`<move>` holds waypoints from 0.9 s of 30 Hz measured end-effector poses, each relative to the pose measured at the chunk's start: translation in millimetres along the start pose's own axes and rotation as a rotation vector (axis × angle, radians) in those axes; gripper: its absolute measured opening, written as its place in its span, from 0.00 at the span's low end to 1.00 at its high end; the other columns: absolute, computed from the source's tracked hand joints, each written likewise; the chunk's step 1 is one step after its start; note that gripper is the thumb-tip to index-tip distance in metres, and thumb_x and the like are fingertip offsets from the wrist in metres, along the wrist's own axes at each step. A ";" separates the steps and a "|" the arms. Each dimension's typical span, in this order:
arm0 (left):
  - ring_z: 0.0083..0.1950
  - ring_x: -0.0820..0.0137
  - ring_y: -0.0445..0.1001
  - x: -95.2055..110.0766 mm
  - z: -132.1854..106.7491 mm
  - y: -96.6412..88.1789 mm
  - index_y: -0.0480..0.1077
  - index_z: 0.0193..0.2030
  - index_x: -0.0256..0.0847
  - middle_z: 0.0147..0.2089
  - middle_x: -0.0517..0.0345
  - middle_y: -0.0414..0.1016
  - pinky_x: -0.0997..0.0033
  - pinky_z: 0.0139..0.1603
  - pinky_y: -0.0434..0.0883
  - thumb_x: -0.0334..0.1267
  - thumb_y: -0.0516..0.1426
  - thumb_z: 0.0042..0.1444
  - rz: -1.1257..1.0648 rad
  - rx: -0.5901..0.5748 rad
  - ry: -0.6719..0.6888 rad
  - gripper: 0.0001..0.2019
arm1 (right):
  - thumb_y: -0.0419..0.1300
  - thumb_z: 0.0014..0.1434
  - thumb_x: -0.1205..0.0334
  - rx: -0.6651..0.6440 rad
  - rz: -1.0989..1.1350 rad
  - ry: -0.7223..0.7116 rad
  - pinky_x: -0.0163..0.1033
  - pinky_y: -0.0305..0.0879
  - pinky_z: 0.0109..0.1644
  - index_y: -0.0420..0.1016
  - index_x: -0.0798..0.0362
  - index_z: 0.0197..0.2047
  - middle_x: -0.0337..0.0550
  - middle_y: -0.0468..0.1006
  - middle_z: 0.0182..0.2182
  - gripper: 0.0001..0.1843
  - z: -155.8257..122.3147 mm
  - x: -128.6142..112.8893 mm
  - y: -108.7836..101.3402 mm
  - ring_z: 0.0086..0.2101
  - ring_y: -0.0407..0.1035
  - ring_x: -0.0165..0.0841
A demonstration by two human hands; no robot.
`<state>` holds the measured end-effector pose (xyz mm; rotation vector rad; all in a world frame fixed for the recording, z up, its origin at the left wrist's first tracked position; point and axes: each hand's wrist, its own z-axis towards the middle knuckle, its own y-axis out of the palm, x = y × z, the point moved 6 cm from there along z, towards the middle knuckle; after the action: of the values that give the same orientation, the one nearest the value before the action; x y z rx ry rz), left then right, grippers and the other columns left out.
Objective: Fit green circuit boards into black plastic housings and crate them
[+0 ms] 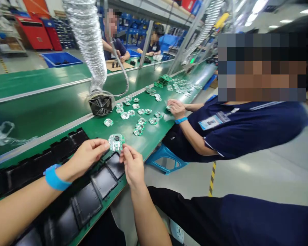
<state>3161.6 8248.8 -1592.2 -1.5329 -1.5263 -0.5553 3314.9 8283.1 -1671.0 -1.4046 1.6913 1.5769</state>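
Between my two hands is a small green and silver circuit board (116,142) with a dark round part on its face, raised above the bench. The thumb and fingers of my left hand (93,152), a blue band at the wrist, pinch its left edge. On its lower right edge the fingertips of my right hand (132,162) close in the same way. Beneath my hands lie black plastic housings (87,201) in a row along the bench's near edge. Another row of black housings (53,150) runs behind my left arm. Several similar circuit boards (139,127) lie just beyond.
A fan (102,104) on a silver duct (86,41) hangs over the green bench (156,131). To the right a seated co-worker (236,126) handles a board. More boards (181,85) are spread farther along. Clear plastic bags (3,135) lie at left. Two people sit across the bench.
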 end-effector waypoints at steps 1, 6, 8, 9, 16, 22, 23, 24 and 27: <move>0.24 0.78 0.48 -4.9 -26.5 -6.0 0.75 0.38 0.38 0.22 0.67 0.56 0.73 0.23 0.47 0.61 0.63 0.52 -0.070 -0.014 -0.018 0.25 | 0.67 0.57 0.40 -0.106 0.071 0.041 0.35 0.63 0.29 0.81 0.54 0.39 0.37 0.72 0.24 0.23 -16.6 1.0 25.3 0.24 0.63 0.27; 0.23 0.80 0.49 -31.5 -135.4 -38.8 0.76 0.37 0.36 0.24 0.63 0.64 0.75 0.22 0.48 0.58 0.66 0.51 -0.302 0.047 -0.111 0.23 | 0.71 0.50 0.37 -0.385 0.210 0.233 0.34 0.58 0.23 0.73 0.51 0.27 0.36 0.66 0.20 0.25 -98.4 9.6 113.7 0.21 0.56 0.27; 0.22 0.80 0.50 -41.4 -166.4 -54.4 0.76 0.34 0.36 0.24 0.63 0.65 0.76 0.22 0.48 0.58 0.68 0.47 -0.356 0.086 -0.148 0.24 | 0.72 0.49 0.39 -0.445 0.207 0.297 0.34 0.57 0.22 0.73 0.50 0.28 0.35 0.65 0.20 0.24 -124.0 17.2 135.8 0.21 0.54 0.27; 0.22 0.80 0.51 -47.2 -181.0 -63.6 0.75 0.33 0.36 0.23 0.63 0.64 0.76 0.21 0.48 0.59 0.69 0.45 -0.381 0.104 -0.170 0.24 | 0.72 0.50 0.40 -0.479 0.196 0.315 0.34 0.58 0.22 0.74 0.50 0.29 0.36 0.66 0.21 0.23 -135.8 21.1 145.8 0.22 0.55 0.27; 0.32 0.73 0.72 -101.6 -334.3 -157.7 0.76 0.50 0.43 0.41 0.56 0.79 0.73 0.32 0.69 0.52 0.59 0.63 0.138 0.700 -0.041 0.17 | 0.62 0.67 0.59 -0.742 -0.305 -0.229 0.38 0.69 0.35 0.81 0.47 0.43 0.41 0.78 0.33 0.06 -207.5 15.8 193.2 0.32 0.71 0.32; 0.41 0.68 0.76 -145.5 -425.4 -116.5 0.77 0.48 0.43 0.39 0.60 0.82 0.66 0.44 0.69 0.34 0.67 0.58 1.026 0.832 0.396 0.11 | 0.57 0.69 0.71 -1.083 -0.946 -1.121 0.44 0.62 0.33 0.78 0.59 0.51 0.45 0.79 0.32 0.11 -278.7 20.7 226.7 0.31 0.67 0.35; 0.41 0.67 0.76 -152.8 -425.9 -107.6 0.76 0.50 0.42 0.39 0.60 0.82 0.65 0.43 0.68 0.34 0.67 0.57 1.084 0.804 0.407 0.14 | 0.55 0.69 0.72 -1.120 -1.022 -1.172 0.44 0.60 0.32 0.78 0.61 0.51 0.45 0.78 0.31 0.12 -283.8 26.4 230.3 0.31 0.65 0.36; 0.42 0.66 0.76 -158.7 -424.7 -101.3 0.76 0.51 0.42 0.40 0.60 0.83 0.64 0.43 0.67 0.34 0.68 0.57 1.126 0.786 0.409 0.15 | 0.54 0.69 0.73 -1.150 -1.079 -1.207 0.45 0.59 0.32 0.78 0.62 0.50 0.45 0.78 0.31 0.12 -287.1 31.6 233.0 0.30 0.64 0.36; 0.44 0.63 0.76 -169.5 -416.3 -95.9 0.76 0.54 0.42 0.42 0.61 0.84 0.61 0.44 0.65 0.34 0.67 0.58 1.177 0.761 0.408 0.17 | 0.54 0.67 0.75 -1.239 -1.184 -1.239 0.45 0.59 0.32 0.77 0.65 0.50 0.46 0.77 0.31 0.13 -290.7 45.0 236.9 0.30 0.63 0.36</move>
<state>3155.1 7800.7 -1490.2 -1.2897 -0.2643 0.3634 3183.3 7962.5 -1521.0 -0.9124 -0.8666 1.8510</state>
